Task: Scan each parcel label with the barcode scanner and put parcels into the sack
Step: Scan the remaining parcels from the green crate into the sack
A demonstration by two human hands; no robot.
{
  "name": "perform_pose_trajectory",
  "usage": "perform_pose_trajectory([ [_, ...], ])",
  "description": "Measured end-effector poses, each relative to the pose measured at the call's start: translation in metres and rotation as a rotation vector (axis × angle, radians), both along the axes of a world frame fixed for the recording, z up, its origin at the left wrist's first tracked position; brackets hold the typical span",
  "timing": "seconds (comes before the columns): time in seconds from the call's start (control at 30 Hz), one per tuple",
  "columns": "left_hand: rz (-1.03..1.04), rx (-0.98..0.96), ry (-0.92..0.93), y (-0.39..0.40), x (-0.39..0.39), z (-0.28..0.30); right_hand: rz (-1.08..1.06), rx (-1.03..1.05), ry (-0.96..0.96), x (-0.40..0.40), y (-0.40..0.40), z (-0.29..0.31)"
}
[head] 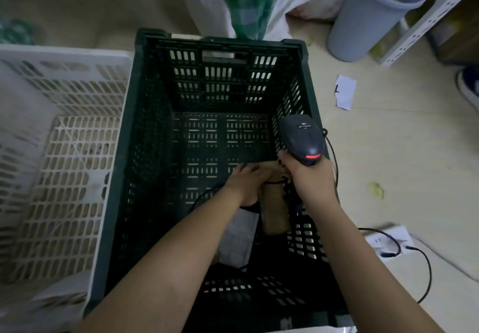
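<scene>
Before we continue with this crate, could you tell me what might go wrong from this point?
The scanner cable loops over the left hand as it grips the brown parcel, so lifting could snag it. The right hand holds the scanner aimed away, so no label is lined up. The dark crate may hide the label.

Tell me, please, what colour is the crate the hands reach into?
Dark green crate, clearest in the head view.

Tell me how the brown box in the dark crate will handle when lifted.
The brown box looks like stiff cardboard, so it should hold its shape. The left hand spans its end, so probably light. Its flat sides make rolling unlikely.
</scene>
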State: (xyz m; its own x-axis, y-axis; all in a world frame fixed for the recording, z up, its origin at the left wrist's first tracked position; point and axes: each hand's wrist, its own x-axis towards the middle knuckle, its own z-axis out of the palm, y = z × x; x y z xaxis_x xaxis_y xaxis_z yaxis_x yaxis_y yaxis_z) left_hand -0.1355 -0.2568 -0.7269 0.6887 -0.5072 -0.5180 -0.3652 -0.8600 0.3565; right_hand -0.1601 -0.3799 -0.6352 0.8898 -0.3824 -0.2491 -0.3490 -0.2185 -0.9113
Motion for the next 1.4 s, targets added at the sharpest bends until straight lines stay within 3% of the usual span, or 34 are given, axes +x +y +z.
perform_pose_trajectory([
  [0.1, 0.057, 0.146, -0.139, 0.02, -0.014, -0.004, 0.003, 0.054, 0.044, -0.001, 0.004, -0.006],
  [0.17, 0.183, 0.176, -0.097, 0.037, -0.022, -0.009, 0.012, 0.08, 0.074, 0.0, 0.008, -0.012],
  [0.3, 0.487, -0.038, -0.035, 0.054, -0.025, -0.011, 0.045, 0.073, 0.089, 0.004, 0.02, -0.022],
  [0.4, 0.485, -0.086, 0.035, 0.049, -0.027, -0.011, 0.089, 0.066, 0.081, 0.005, 0.026, -0.028],
  [0.57, 0.505, -0.069, -0.027, 0.05, -0.048, -0.013, 0.087, 0.12, 0.106, 0.006, 0.027, -0.037],
  [0.7, 0.623, -0.345, 0.077, 0.057, -0.056, -0.008, 0.06, 0.176, 0.129, 0.001, 0.033, -0.041],
  [0.83, 0.967, -0.753, 0.351, 0.057, -0.052, 0.031, 0.085, 0.405, 0.172, -0.004, 0.054, -0.034],
  [0.93, 0.972, -0.938, 0.489, 0.063, -0.054, 0.048, 0.177, 0.726, 0.228, -0.004, 0.071, -0.023],
  [1.03, 0.953, -0.959, 0.365, 0.073, -0.059, 0.06, 0.304, 1.024, 0.263, -0.003, 0.081, -0.013],
  [1.1, 1.024, -0.906, 0.225, 0.08, -0.058, 0.064, 0.361, 1.052, 0.269, -0.003, 0.084, -0.014],
  [1.17, 1.077, -0.851, 0.147, 0.088, -0.054, 0.065, 0.295, 0.822, 0.284, 0.0, 0.081, -0.03],
  [1.23, 1.135, -0.804, 0.12, 0.095, -0.051, 0.063, 0.247, 0.279, 0.327, -0.002, 0.07, -0.052],
  [1.3, 1.176, -0.776, 0.095, 0.102, -0.048, 0.06, 0.424, -0.268, 0.383, -0.011, 0.059, -0.076],
  [1.4, 1.199, -0.767, 0.093, 0.108, -0.046, 0.055, 0.678, -0.629, 0.56, -0.022, 0.062, -0.098],
])
